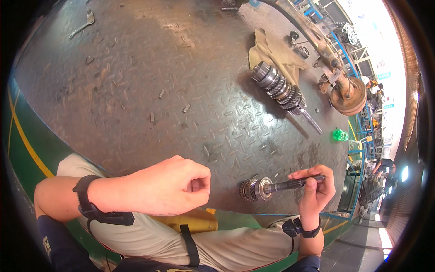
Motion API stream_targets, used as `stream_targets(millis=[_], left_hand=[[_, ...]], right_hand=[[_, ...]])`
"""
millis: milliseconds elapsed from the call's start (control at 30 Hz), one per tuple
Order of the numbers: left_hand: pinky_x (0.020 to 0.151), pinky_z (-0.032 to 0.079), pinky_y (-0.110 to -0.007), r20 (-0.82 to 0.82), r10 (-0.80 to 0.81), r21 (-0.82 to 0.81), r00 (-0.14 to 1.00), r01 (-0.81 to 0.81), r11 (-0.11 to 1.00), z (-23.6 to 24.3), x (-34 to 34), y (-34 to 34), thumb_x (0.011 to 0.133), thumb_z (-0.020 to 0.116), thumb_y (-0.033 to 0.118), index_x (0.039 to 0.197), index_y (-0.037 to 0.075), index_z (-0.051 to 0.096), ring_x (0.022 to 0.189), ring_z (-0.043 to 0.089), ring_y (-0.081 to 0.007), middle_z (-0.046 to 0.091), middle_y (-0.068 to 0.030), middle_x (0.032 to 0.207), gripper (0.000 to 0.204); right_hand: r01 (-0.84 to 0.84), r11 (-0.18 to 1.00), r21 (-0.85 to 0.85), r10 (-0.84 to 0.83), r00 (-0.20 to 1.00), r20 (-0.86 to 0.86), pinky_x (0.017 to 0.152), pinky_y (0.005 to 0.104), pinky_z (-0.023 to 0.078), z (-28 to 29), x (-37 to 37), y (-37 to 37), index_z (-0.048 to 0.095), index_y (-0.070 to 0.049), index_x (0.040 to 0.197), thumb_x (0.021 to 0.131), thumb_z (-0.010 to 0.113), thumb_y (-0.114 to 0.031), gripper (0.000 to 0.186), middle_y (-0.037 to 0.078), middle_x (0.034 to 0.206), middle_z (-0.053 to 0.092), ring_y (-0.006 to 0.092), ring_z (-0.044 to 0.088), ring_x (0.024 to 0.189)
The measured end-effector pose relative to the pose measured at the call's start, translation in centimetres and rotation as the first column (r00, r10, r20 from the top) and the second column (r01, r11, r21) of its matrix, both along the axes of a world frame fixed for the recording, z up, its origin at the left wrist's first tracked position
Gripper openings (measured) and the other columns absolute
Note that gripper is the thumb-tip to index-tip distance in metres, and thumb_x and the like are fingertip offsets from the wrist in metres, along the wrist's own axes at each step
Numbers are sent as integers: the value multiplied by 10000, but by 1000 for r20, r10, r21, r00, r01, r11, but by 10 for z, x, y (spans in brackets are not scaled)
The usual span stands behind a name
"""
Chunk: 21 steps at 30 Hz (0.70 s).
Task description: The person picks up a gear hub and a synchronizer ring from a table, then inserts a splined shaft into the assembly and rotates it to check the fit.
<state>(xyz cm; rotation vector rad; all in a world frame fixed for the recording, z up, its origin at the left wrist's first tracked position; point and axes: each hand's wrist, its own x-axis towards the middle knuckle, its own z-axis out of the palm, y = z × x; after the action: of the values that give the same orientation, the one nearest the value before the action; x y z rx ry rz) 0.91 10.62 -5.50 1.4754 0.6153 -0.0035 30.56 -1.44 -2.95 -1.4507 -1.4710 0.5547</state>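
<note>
Facing a dark tread-plate table (pixel 136 104), with a rusty axle (pixel 325 50) lying along its far right. Seeing a crumpled tan cloth (pixel 274 52) beyond a large gear cluster (pixel 281 90). Gripping a smaller geared shaft (pixel 267 187) by its splined end in the right hand (pixel 324 189), pointing the gears leftward over the table's near edge, leaving contact with the surface unclear. Curling the left hand (pixel 172 186) into a loose fist, well apart from the shaft. Spotting a small green object (pixel 340 135) near the right edge.

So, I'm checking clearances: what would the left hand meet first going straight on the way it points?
The left hand would probably meet the geared shaft held by the right hand, gear end first; depth is unclear.
</note>
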Motion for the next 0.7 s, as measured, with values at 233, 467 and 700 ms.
stream_targets(millis=[233, 467, 700], left_hand=[[601, 479, -266, -5, -7, 8, 1000, 7, 1000, -2, 1, -1, 891, 577, 115, 881, -36, 605, 643, 555, -102, 606, -66, 704, 153], [595, 476, -266, -7, -11, -18, 1000, 11, 1000, 1, 2, 1, 896, 579, 116, 882, -33, 606, 645, 551, -96, 604, -62, 701, 152], [591, 474, -268, -12, -19, -24, 1000, 19, 1000, -1, 6, 0, 898, 583, 125, 882, -33, 606, 640, 547, -96, 604, -63, 701, 160]], right_hand=[[-46, 999, -1, 46, 997, 61, 717, 331, 564, 1, 2, 3, 489, 21, 1052, 952, 563, -78, 159, 174, 830, 694, 226, 689, 763], [-57, 998, 3, 56, 990, 130, 671, 296, 556, 1, -6, 10, 497, 19, 1047, 954, 552, -70, 141, 153, 795, 700, 207, 692, 727], [-40, 999, -3, 40, 995, 93, 681, 299, 548, 0, -11, 12, 487, 27, 1049, 958, 540, -65, 140, 162, 797, 694, 201, 680, 717]])
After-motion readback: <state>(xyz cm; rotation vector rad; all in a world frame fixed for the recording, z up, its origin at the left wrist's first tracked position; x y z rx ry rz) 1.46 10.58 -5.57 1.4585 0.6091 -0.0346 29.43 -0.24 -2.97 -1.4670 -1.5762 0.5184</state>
